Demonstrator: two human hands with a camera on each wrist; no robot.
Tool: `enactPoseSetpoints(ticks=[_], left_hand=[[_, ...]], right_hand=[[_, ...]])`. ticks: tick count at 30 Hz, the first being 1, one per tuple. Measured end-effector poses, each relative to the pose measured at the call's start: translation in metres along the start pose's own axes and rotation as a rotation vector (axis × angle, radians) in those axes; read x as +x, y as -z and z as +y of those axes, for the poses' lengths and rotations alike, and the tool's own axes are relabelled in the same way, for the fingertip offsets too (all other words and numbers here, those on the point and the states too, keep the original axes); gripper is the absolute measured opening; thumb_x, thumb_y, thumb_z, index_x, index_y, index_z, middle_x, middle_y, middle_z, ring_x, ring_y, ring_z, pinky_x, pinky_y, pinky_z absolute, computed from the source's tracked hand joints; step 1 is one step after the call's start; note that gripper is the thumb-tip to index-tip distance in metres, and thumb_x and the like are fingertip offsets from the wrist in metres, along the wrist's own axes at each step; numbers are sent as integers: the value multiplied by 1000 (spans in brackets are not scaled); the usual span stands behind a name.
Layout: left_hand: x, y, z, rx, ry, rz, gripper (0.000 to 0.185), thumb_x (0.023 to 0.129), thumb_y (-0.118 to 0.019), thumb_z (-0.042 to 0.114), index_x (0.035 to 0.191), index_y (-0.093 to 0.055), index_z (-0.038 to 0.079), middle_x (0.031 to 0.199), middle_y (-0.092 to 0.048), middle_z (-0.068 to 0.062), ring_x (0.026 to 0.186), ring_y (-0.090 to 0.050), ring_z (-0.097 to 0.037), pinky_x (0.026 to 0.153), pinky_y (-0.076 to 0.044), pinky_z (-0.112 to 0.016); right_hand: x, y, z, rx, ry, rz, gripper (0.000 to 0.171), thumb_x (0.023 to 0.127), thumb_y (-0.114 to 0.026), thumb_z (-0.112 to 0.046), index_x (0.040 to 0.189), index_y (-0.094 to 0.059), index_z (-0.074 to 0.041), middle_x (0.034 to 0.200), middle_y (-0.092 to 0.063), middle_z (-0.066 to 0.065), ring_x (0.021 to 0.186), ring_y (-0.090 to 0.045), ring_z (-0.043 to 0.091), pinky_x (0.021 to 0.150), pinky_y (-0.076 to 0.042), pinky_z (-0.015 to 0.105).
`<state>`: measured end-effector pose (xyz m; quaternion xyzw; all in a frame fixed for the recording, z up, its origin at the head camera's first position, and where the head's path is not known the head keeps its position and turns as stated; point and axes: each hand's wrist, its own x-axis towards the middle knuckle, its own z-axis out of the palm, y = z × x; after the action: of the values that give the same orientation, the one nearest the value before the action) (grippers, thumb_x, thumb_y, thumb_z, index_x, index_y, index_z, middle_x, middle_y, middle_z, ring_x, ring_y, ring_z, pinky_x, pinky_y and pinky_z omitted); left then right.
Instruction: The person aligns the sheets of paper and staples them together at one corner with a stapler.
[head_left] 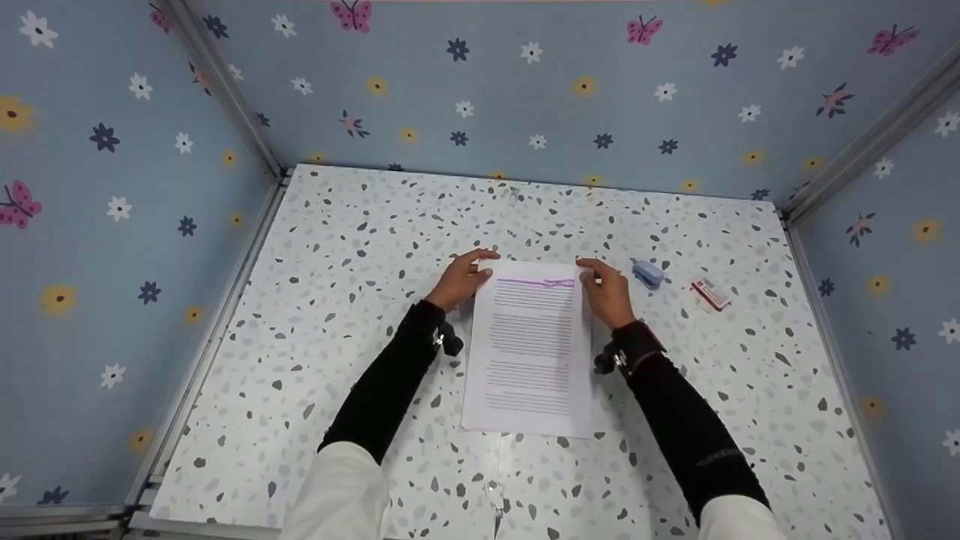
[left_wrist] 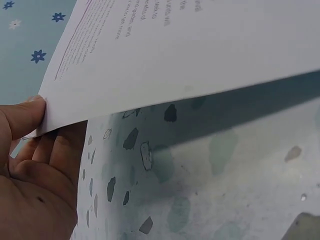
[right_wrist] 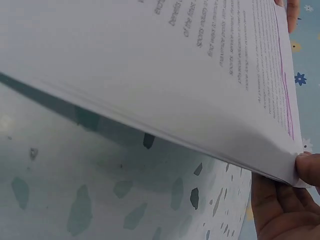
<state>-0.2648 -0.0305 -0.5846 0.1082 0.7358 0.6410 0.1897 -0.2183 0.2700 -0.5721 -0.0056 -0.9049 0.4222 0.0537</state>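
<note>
A thin stack of printed paper sheets [head_left: 529, 345] lies lengthwise in front of me, a purple line drawn across its top. My left hand [head_left: 459, 281] pinches the far left corner, thumb on top and fingers beneath, as the left wrist view shows with the thumb [left_wrist: 27, 115] on the page. At the far right corner my right hand [head_left: 609, 296] pinches the stack the same way; in the right wrist view several sheet edges [right_wrist: 165, 142] show layered. Both wrist views show the paper's side edges raised over the table, with shadow beneath.
Just right of my right hand sits a small blue stapler [head_left: 648, 274]. Beyond it lies a small red and white box [head_left: 710, 295]. The speckled white table [head_left: 337, 247] is enclosed by flower-patterned blue panels [head_left: 495, 97] at the back and both sides.
</note>
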Motion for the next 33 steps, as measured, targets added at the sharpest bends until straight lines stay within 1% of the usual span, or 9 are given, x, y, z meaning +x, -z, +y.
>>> enactPoseSetpoints(ticks=[7, 12, 16, 18, 21, 23, 25, 28, 33], left_hand=[[0, 1, -2, 21, -19, -19, 37, 104, -54, 1, 141, -57, 5, 118, -67, -22, 92, -68, -25, 67, -53, -28], [0, 2, -4, 58, -43, -22, 39, 104, -54, 1, 143, -55, 4, 127, -64, -20, 99, -67, -28, 72, -53, -29], [0, 2, -5, 43, -51, -14, 38, 104, -55, 1, 142, -57, 3, 129, -63, -20, 99, -67, -27, 73, -53, -29], [0, 2, -5, 22, -53, -2, 38, 103, -55, 0, 141, -58, 4, 128, -63, -20, 98, -68, -27, 73, -54, -29], [-1, 2, -7, 8, -64, 24, 39, 103, -55, 0, 142, -57, 4, 131, -61, -18, 98, -68, -26, 73, -54, -29], [-1, 3, -8, -7, -70, 42, 39, 103, -55, -1, 142, -56, 3, 132, -61, -17, 99, -69, -26, 73, -54, -30], [-2, 4, -10, -28, -76, 61, 40, 103, -54, -1, 143, -55, 2, 132, -61, -18, 100, -69, -27, 74, -55, -31], [-2, 3, -13, -52, -81, 88, 42, 104, -54, -1, 146, -52, 3, 134, -58, -19, 102, -68, -28, 76, -55, -33], [-6, -1, -17, -60, -52, 160, 54, 106, -55, 8, 156, -36, 10, 123, -64, -21, 95, -68, -26, 76, -50, -33]], right_hand=[[-1, -1, 1, 0, -12, 3, 29, 103, -56, -7, 129, -68, -5, 119, -69, 19, 91, -62, 30, 76, -45, 38], [-1, -2, 0, 9, -14, 9, 29, 102, -57, -5, 129, -68, -5, 120, -69, 21, 91, -63, 32, 76, -47, 41], [-3, -1, 0, 31, -32, 17, 35, 104, -56, -10, 138, -62, -6, 121, -68, 21, 94, -65, 31, 78, -49, 40], [-5, 0, 0, 113, -91, 14, 41, 105, -56, -17, 145, -55, -8, 119, -68, 20, 91, -66, 30, 76, -50, 37], [-11, 0, 4, 362, -212, -41, 47, 106, -56, -25, 149, -49, -7, 116, -68, 21, 88, -68, 28, 73, -53, 33], [-16, 0, 8, 529, -295, -102, 46, 106, -56, -26, 145, -52, -3, 119, -67, 20, 91, -69, 25, 75, -55, 31], [-22, -2, 13, 638, -353, -162, 40, 105, -57, -24, 138, -58, -1, 121, -66, 20, 95, -69, 24, 77, -55, 31], [-31, -6, 20, 643, -371, -195, 33, 106, -57, -21, 130, -63, 1, 117, -68, 19, 90, -67, 21, 73, -53, 29], [-36, -12, 20, 606, -339, -105, 29, 106, -57, -17, 125, -65, 2, 107, -69, 13, 83, -63, 16, 68, -50, 25]])
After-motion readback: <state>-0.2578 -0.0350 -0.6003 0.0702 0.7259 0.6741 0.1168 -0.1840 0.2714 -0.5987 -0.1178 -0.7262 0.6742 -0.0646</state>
